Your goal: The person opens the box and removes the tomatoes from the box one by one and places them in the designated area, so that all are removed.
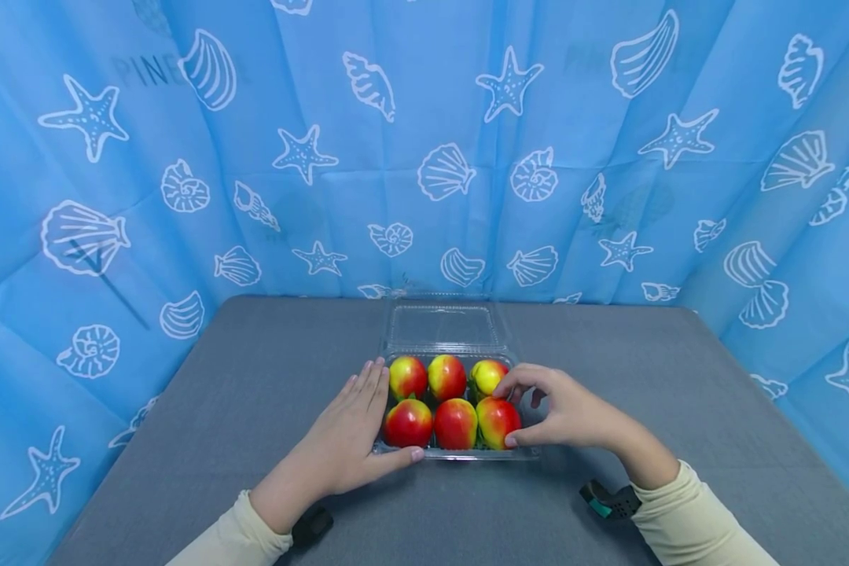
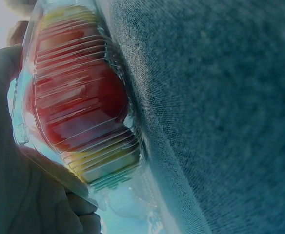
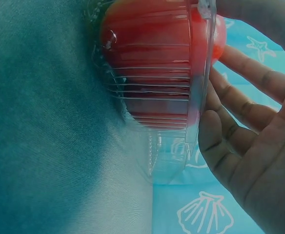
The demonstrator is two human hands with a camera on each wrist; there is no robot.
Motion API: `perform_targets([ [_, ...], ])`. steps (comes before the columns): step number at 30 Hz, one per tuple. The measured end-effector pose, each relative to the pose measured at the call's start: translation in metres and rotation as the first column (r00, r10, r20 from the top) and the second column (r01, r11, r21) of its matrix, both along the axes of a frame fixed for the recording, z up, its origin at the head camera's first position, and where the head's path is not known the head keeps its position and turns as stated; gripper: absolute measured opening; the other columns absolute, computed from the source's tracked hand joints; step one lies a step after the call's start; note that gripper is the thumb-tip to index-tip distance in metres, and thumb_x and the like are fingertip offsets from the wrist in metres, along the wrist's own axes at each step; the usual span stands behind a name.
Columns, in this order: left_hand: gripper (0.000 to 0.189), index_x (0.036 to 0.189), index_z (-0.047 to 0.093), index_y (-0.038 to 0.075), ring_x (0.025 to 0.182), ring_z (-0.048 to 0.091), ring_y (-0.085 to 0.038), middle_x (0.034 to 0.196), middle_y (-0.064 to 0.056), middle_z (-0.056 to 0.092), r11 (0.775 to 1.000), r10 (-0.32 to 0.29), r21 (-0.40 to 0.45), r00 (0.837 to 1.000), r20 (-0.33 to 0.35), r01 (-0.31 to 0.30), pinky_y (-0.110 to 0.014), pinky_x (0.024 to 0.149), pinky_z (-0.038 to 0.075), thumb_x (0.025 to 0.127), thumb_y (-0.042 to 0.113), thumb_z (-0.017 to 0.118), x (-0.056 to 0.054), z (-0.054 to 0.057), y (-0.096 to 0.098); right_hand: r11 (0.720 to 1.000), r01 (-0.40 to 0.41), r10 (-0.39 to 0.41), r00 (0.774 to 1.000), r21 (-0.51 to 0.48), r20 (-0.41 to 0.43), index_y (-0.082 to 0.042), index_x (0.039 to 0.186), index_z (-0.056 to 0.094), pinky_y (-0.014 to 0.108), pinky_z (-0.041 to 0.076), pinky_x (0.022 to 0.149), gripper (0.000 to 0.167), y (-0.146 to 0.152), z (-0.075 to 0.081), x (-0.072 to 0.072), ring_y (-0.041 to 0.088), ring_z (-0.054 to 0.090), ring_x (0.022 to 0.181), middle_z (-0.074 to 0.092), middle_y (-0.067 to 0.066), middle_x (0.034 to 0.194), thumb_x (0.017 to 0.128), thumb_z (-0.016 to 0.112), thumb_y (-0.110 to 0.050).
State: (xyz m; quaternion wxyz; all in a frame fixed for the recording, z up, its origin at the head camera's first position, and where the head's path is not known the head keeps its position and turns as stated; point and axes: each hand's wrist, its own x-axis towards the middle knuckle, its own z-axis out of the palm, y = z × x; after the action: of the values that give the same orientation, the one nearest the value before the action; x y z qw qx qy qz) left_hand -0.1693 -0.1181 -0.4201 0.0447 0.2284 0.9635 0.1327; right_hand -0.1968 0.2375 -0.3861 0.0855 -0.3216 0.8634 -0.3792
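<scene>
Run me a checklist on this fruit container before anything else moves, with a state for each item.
1. Container resting on the table: ok.
2. Lid folded back, off the fruits: ok.
3. All six spots filled, two rows of three: ok.
4. Left hand at the container's left side, thumb at the front rim: ok.
5. Right hand touching the front-right fruit with thumb and finger: ok.
6. Firmness of that hold: cannot tell.
</scene>
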Motion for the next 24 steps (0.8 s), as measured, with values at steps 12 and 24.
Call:
perform_targets([
  [12, 0.124, 0.172, 0.012, 0.011, 0.168, 0.011, -0.029, 0.18, -0.008, 0.009, 1.0, -0.009, 0.012, 1.0, 0.001, 0.009, -0.052, 0.134, 0.019, 0.086, 0.096, 0.038, 0.0015, 0.0029, -0.0002, 1.0, 0.007, -0.007, 1.0, 0.015, 0.004, -0.019, 0.124, 0.07, 0.036, 0.055, 0.082, 0.047, -0.0012, -0.0012, 0.001, 0.021, 0.061, 0.105, 0.068, -0.003, 0.117, 0.083, 0.092, -0.029],
  [24, 0.126, 0.172, 0.011, 0.012, 0.168, 0.01, -0.029, 0.181, -0.007, 0.008, 1.0, 0.0, 0.012, 1.0, 0.011, 0.0, -0.053, 0.133, 0.02, 0.084, 0.097, 0.042, 0.0011, 0.0013, -0.0003, 1.0, 0.008, -0.008, 0.999, -0.003, -0.035, -0.021, 0.121, 0.071, 0.034, 0.055, 0.08, 0.044, -0.001, -0.0012, 0.0012, 0.019, 0.062, 0.103, 0.069, -0.005, 0.115, 0.084, 0.092, -0.027],
])
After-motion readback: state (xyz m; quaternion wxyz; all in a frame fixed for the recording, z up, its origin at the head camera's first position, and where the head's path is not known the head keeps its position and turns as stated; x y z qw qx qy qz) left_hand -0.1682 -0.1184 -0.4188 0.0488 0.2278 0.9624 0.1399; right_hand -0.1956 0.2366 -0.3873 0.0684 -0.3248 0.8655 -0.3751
